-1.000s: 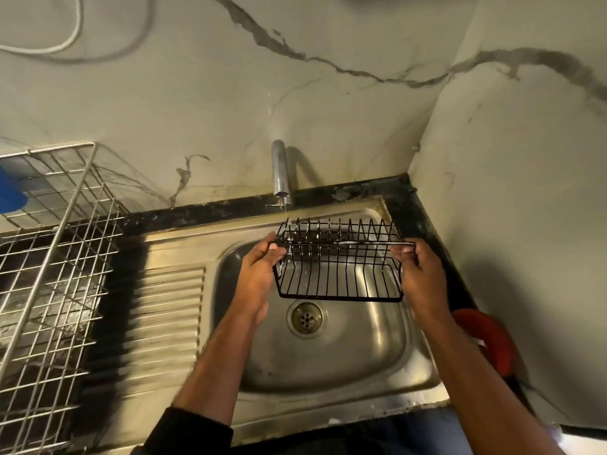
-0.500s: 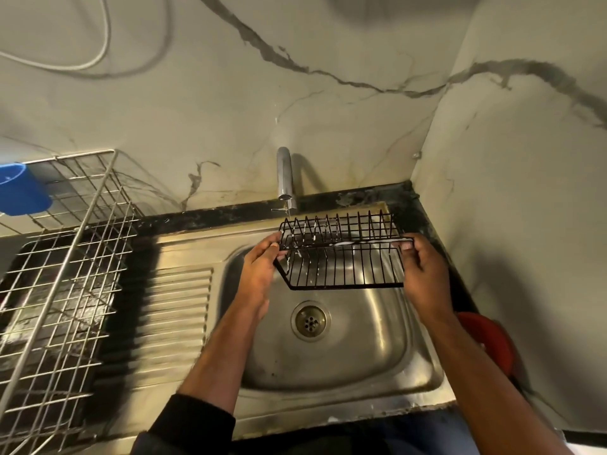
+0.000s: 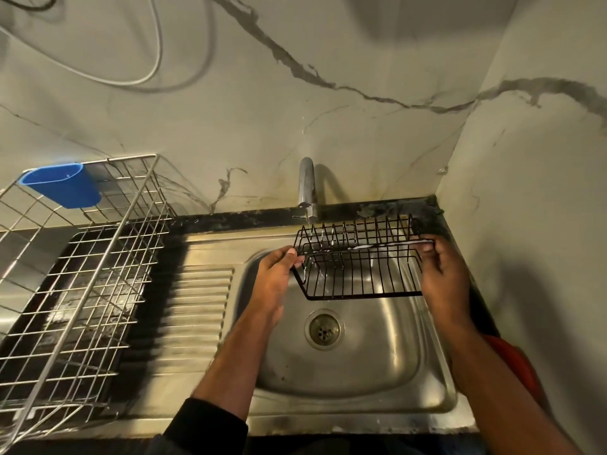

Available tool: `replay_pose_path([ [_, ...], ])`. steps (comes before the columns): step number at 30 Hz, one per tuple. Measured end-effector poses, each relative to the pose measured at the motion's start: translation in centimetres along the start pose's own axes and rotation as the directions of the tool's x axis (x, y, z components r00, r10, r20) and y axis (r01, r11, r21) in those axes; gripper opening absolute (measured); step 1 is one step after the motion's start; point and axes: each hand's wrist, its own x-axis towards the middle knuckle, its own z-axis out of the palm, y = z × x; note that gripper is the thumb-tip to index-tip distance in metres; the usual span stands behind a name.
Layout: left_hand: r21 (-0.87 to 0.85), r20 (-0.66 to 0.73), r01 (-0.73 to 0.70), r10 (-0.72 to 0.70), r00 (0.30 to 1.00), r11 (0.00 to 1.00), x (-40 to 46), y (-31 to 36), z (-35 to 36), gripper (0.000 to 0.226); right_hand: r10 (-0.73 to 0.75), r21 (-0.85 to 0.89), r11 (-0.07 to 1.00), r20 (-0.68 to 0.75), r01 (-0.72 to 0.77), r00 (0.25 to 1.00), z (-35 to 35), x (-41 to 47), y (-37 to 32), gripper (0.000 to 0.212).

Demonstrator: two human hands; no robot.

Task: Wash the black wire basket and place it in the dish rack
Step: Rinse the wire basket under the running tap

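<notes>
I hold the black wire basket [image 3: 358, 257] over the steel sink bowl [image 3: 377, 349], just under the chrome tap [image 3: 307, 188]. A thin stream of water falls onto the basket's left end. My left hand [image 3: 274, 277] pinches the left end of its rim. My right hand [image 3: 441, 274] grips the right end. The silver wire dish rack [image 3: 82, 274] stands on the counter at the left, past the ribbed drainboard [image 3: 197, 307].
A blue plastic cup [image 3: 62, 183] hangs on the dish rack's back corner. The drain [image 3: 324, 329] lies below the basket. A red object [image 3: 515, 362] sits right of the sink by the side wall. A white cord [image 3: 154, 54] loops across the marble wall.
The basket has tilted and risen closer to the tap, with water now running over its left end. The view has shifted left, bringing the blue cup into sight.
</notes>
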Motion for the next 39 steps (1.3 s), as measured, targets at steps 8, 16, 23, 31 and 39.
replay_pose_path([
  [8, 0.049, 0.085, 0.080, -0.084, 0.993, 0.996, 2.7, 1.0, 0.7, 0.026, -0.098, 0.045, 0.994, -0.035, 0.099, 0.995, -0.1, -1.0, -0.3, 0.019],
  [16, -0.025, 0.151, 0.140, -0.135, 0.979, 0.990, 4.7, 0.1, 2.4, 0.028, -0.119, 0.105, 0.987, -0.045, 0.124, 0.992, -0.8, -1.3, -0.1, 0.022],
  [23, -0.111, 0.136, 0.151, -0.135, 0.981, 0.982, 6.1, -0.1, 3.0, 0.025, -0.161, 0.210, 0.965, 0.012, 0.155, 0.987, -0.6, -1.4, 0.9, 0.024],
  [31, -0.176, 0.074, 0.151, -0.140, 0.987, 0.973, 5.6, -0.2, 2.8, 0.021, -0.210, 0.222, 0.956, 0.054, 0.193, 0.976, 0.0, -1.2, 1.4, 0.022],
  [39, -0.189, 0.017, 0.100, -0.098, 0.995, 0.977, 3.5, -0.1, 1.8, 0.017, -0.153, 0.241, 0.961, 0.051, 0.136, 0.987, 0.8, -1.4, 1.5, 0.021],
])
